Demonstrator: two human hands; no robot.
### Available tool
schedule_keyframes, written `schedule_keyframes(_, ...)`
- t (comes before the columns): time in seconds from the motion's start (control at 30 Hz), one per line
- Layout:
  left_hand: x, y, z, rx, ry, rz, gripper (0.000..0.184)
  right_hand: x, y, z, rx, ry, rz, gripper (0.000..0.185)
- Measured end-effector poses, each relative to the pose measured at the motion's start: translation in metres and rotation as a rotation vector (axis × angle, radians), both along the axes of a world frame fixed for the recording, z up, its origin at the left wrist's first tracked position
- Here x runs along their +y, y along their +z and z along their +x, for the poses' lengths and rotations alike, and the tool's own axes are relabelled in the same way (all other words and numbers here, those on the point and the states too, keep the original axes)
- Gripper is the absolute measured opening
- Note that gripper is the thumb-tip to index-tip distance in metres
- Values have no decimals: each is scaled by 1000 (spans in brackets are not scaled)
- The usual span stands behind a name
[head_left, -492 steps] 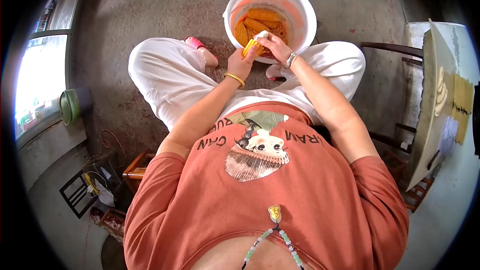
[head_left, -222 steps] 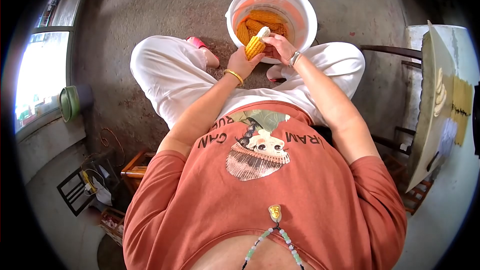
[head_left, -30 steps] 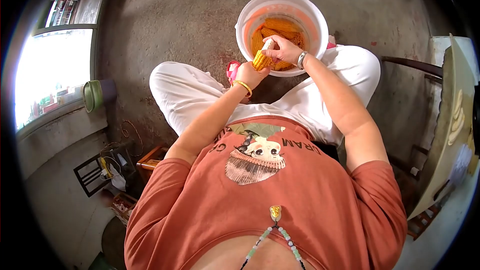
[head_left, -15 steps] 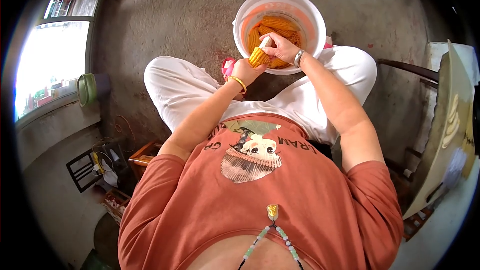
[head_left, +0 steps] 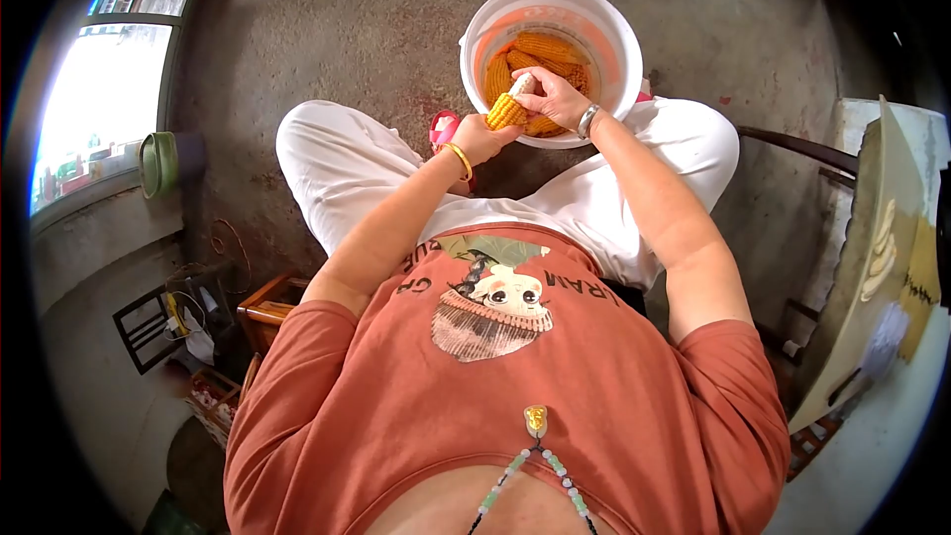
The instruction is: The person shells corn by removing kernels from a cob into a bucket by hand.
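My left hand (head_left: pixel 477 141), with a gold bangle at the wrist, is closed round the yellow lower part of an ear of corn (head_left: pixel 506 111). The upper end of this ear is bare, pale cob. Fingers of my right hand (head_left: pixel 557 99), which wears a silver band, are closed on that bare end. Both hands are over the near side of a white bucket (head_left: pixel 626 50). Several yellow ears of corn (head_left: pixel 547 46) lie inside it, partly covered by my right hand.
The bucket stands on a rough concrete floor (head_left: pixel 327 20) between my legs in white trousers (head_left: pixel 332 163). A board (head_left: pixel 860 267) leans at the right. On the left are a window (head_left: pixel 99 89), a green container (head_left: pixel 158 164) and a wooden stool (head_left: pixel 269 305).
The view has shifted slightly, so most things sit a little further left. Both hands keep their hold on the ear of corn, with only a small change in position.
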State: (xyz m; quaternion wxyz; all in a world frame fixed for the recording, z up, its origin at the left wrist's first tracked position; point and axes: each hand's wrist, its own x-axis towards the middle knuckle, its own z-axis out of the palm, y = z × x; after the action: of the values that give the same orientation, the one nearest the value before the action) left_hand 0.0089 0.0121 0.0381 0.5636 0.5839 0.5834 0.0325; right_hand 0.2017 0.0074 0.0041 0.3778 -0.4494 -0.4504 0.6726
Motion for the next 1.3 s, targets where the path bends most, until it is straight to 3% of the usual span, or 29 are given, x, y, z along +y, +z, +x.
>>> schedule_keyframes(0.1,2,-5,-3,-100,31,-91,37,0,-2,1,-29,4,31,42)
schedule_keyframes(0.23,0,-2,-1,-82,37,-37,37,-1,3,-3,-10,-50,5,43)
schedule_keyframes(0.5,3,7,3,38,-21,-44,41,0,-4,-6,-230,-81,15,40)
schedule_keyframes(0.63,1,4,6,164,-137,150,50,-1,-15,-8,-329,-136,225,43)
schedule_keyframes(0.7,-1,5,7,177,-222,266,54,-5,-12,-7,-388,-146,198,44)
schedule_keyframes(0.83,-1,2,7,215,-213,225,54,-7,-19,-12,-418,-213,261,45)
schedule_keyframes(1.1,-2,-3,5,-60,92,-256,35,0,-17,-5,-256,-85,125,40)
schedule_keyframes(1.3,3,-1,-1,-220,180,-466,33,-2,-20,-1,-206,-64,112,42)
